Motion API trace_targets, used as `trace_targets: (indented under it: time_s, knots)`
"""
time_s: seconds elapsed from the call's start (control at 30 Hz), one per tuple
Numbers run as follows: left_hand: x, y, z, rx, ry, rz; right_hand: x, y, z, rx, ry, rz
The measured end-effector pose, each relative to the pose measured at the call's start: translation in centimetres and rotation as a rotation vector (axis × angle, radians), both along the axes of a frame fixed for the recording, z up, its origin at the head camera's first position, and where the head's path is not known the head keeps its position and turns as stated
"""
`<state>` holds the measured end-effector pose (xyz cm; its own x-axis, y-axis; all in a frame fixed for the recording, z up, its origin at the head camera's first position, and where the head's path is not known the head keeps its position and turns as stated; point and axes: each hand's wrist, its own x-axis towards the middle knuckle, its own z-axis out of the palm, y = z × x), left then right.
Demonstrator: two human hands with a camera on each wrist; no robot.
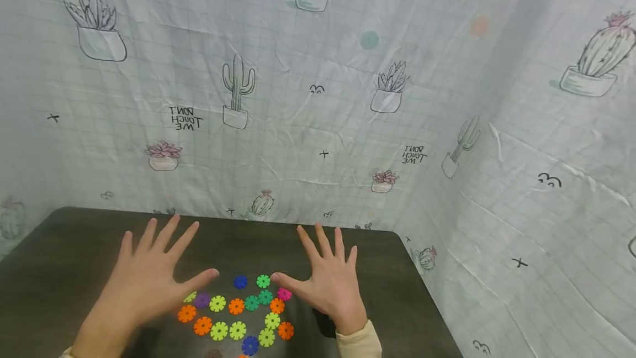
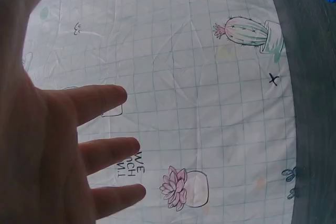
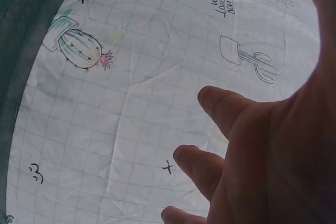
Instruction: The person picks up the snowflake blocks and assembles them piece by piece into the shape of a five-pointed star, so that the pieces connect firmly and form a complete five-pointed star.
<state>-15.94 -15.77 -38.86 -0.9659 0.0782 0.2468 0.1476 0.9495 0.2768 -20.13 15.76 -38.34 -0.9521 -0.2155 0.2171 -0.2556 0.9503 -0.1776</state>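
My left hand [image 1: 147,278] is held over the left part of the table with its fingers straight and spread, holding nothing. My right hand [image 1: 332,283] is spread the same way on the right, its thumb tip appearing beside a light green notched disc [image 1: 263,281] and a pink disc [image 1: 284,294]. Between and below the hands lie several colourful flat notched discs, among them an orange disc [image 1: 202,326], a yellow-green disc [image 1: 217,303], a purple disc [image 1: 202,299] and a blue disc [image 1: 240,282]. The left hand hides part of a yellow-green disc at the group's left edge.
The discs lie on a dark table [image 1: 397,291]. A pale cloth [image 1: 278,170] printed with cacti hangs behind the table and along its right side. Under the right hand, a black object [image 1: 324,325] is partly covered.
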Motion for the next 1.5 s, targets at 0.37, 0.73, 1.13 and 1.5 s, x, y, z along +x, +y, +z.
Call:
trace_targets:
  time_s: [0.37, 0.73, 1.13, 1.5]
  knots:
    - [-3.5, -1.0, -0.1, -0.021, 0.026, -0.210, -3.7, -0.9, 0.5, 0.023, 0.068, 0.334]
    - [-7.3, -2.2, -2.7, -0.042, -0.286, -0.211, -9.6, -5.3, -1.8, 0.091, -0.386, 0.369]
    - [-8.1, -2.3, -6.1, -0.064, -0.433, -0.208, -11.0, -7.8, -5.9, 0.215, -0.458, 0.151]
    - [-6.8, -2.0, -9.1, -0.022, -0.463, -0.203, -9.8, -7.3, -9.0, 0.153, -0.508, 0.124]
